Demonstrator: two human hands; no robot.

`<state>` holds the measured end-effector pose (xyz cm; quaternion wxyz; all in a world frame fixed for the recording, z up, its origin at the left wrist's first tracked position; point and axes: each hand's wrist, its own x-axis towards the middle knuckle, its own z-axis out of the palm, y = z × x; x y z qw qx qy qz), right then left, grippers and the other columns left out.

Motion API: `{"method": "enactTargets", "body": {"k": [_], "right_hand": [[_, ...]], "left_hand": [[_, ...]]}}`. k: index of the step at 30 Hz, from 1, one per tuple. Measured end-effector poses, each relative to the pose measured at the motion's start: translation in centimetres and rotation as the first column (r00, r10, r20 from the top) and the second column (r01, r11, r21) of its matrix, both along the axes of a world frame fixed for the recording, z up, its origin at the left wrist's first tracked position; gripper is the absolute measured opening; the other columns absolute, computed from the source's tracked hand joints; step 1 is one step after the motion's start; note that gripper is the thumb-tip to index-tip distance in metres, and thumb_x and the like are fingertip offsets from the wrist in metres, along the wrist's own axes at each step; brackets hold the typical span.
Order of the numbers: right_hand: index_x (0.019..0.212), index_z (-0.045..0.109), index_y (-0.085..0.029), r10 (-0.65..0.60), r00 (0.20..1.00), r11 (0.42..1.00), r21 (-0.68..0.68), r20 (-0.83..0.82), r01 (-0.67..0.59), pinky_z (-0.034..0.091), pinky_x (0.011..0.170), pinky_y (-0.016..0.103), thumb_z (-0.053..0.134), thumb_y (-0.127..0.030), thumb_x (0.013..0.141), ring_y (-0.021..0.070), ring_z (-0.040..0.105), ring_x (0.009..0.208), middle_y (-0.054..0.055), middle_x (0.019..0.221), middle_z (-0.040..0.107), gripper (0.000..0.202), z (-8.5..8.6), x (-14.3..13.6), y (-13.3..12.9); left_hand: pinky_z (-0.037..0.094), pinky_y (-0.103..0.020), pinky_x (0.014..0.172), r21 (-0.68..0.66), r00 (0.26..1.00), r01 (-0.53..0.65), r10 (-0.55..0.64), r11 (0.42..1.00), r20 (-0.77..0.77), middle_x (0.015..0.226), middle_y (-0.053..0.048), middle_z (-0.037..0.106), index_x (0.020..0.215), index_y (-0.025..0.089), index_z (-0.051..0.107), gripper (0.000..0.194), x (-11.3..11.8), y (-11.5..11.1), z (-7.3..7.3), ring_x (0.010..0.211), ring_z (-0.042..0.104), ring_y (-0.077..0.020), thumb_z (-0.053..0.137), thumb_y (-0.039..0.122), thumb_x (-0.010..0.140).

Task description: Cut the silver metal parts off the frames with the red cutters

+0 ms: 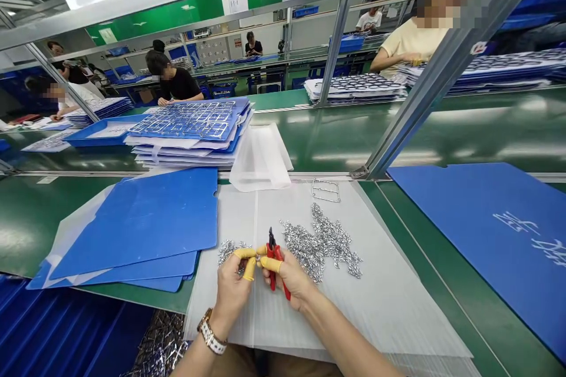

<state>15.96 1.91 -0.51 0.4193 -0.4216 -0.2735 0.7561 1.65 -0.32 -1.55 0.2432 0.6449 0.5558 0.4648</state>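
Yellow finger cots cover several fingertips of both hands. My left hand (234,283) is closed in a pinch on a small silver part (258,258), whose shape is too small to make out. Close against it, my right hand (289,277) grips red-handled nippers (272,253), their dark jaws pointing up and away. The right thumb and a fingertip also meet at the small part. Beyond the right hand lies a large heap of small shiny silver pieces (325,241). A smaller heap (227,247) is partly hidden behind the left hand.
White foam sheets (375,306) cover the bench before me. A silver frame (326,190) lies at their far edge. Blue sheets (145,224) lie left, another blue board (495,235) right. Stacked silver frames (190,121) stand beyond. A slanted metal post (424,100) rises at right. Other people sit opposite.
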Motion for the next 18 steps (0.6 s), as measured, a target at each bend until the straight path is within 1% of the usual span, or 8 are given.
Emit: {"method": "enactTargets", "body": {"k": [2, 4, 7, 9, 10, 12, 15, 18], "right_hand": [[0.085, 0.057, -0.019, -0.065, 0.991, 0.993, 0.108, 0.115, 0.053, 0.037, 0.05, 0.023, 0.068, -0.029, 0.061, 0.009, 0.046, 0.051, -0.006, 0.061, 0.052, 0.029, -0.5, -0.3, -0.1], [0.087, 0.057, -0.02, -0.16, 0.951, 0.964, 0.251, 0.265, 0.092, 0.042, 0.057, 0.026, 0.065, -0.028, 0.064, 0.0118, 0.052, 0.058, -0.004, 0.066, 0.055, 0.026, -1.0, -0.5, -0.3], [0.095, 0.057, -0.021, -0.327, 0.825, 0.887, 0.45, 0.462, 0.1, 0.046, 0.076, 0.033, 0.059, -0.025, 0.068, 0.0181, 0.06, 0.078, 0.002, 0.083, 0.063, 0.027, -1.4, -0.4, -0.6], [0.102, 0.056, -0.022, -0.385, 0.763, 0.857, 0.508, 0.519, 0.087, 0.046, 0.082, 0.036, 0.057, -0.025, 0.071, 0.02, 0.06, 0.086, 0.004, 0.092, 0.065, 0.031, -1.5, -0.3, -0.8], [0.104, 0.056, -0.022, -0.391, 0.758, 0.852, 0.516, 0.522, 0.085, 0.046, 0.083, 0.036, 0.056, -0.026, 0.072, 0.0202, 0.06, 0.086, 0.004, 0.093, 0.065, 0.032, -1.5, -0.2, -0.9], [0.106, 0.056, -0.022, -0.374, 0.785, 0.855, 0.511, 0.494, 0.086, 0.048, 0.08, 0.036, 0.058, -0.028, 0.072, 0.0202, 0.061, 0.085, 0.004, 0.093, 0.066, 0.034, -1.6, 0.0, -0.9], [0.107, 0.058, -0.021, -0.336, 0.842, 0.867, 0.489, 0.422, 0.101, 0.049, 0.074, 0.034, 0.061, -0.033, 0.071, 0.0193, 0.06, 0.081, 0.004, 0.09, 0.065, 0.038, -1.7, 0.1, -0.8], [0.108, 0.058, -0.021, -0.319, 0.866, 0.876, 0.47, 0.386, 0.113, 0.049, 0.071, 0.032, 0.064, -0.034, 0.069, 0.0183, 0.059, 0.079, 0.003, 0.087, 0.064, 0.042, -1.9, 0.2, -0.7]], "left_hand": [[0.052, -0.032, 0.069, -0.043, 0.997, -0.051, 0.054, 0.998, 0.062, 0.086, -0.005, 0.071, 0.092, 0.02, 0.065, 0.013, 0.6, 0.1, 0.0, 0.076, 0.065, -0.0191, 0.057, 0.023, 0.082], [0.053, -0.033, 0.069, -0.088, 0.988, -0.076, 0.087, 0.993, 0.125, 0.085, -0.005, 0.07, 0.089, 0.019, 0.065, 0.012, 1.2, 0.3, 0.0, 0.077, 0.065, -0.0195, 0.06, 0.026, 0.08], [0.053, -0.033, 0.068, -0.167, 0.952, -0.066, 0.112, 0.984, 0.284, 0.083, -0.006, 0.07, 0.088, 0.018, 0.064, 0.016, 2.0, 0.6, -0.2, 0.076, 0.065, -0.0195, 0.064, 0.03, 0.077], [0.053, -0.032, 0.067, -0.199, 0.908, -0.042, 0.121, 0.979, 0.402, 0.081, -0.005, 0.07, 0.087, 0.018, 0.064, 0.02, 2.4, 0.8, -0.4, 0.075, 0.065, -0.0189, 0.067, 0.033, 0.075], [0.053, -0.031, 0.067, -0.211, 0.885, -0.027, 0.121, 0.977, 0.449, 0.079, -0.005, 0.069, 0.086, 0.018, 0.063, 0.021, 2.5, 0.8, -0.5, 0.074, 0.065, -0.0185, 0.068, 0.034, 0.073], [0.053, -0.03, 0.064, -0.234, 0.849, 0.004, 0.12, 0.972, 0.515, 0.076, -0.004, 0.069, 0.083, 0.017, 0.063, 0.024, 2.6, 0.9, -0.6, 0.07, 0.065, -0.0177, 0.071, 0.036, 0.07], [0.051, -0.028, 0.058, -0.267, 0.826, 0.04, 0.118, 0.963, 0.552, 0.072, -0.003, 0.068, 0.082, 0.017, 0.064, 0.026, 2.6, 0.9, -0.5, 0.064, 0.063, -0.0161, 0.074, 0.037, 0.067], [0.049, -0.026, 0.054, -0.286, 0.808, 0.041, 0.137, 0.957, 0.573, 0.068, -0.001, 0.067, 0.081, 0.017, 0.064, 0.027, 2.6, 0.8, -0.4, 0.059, 0.061, -0.0139, 0.075, 0.035, 0.066]]}}
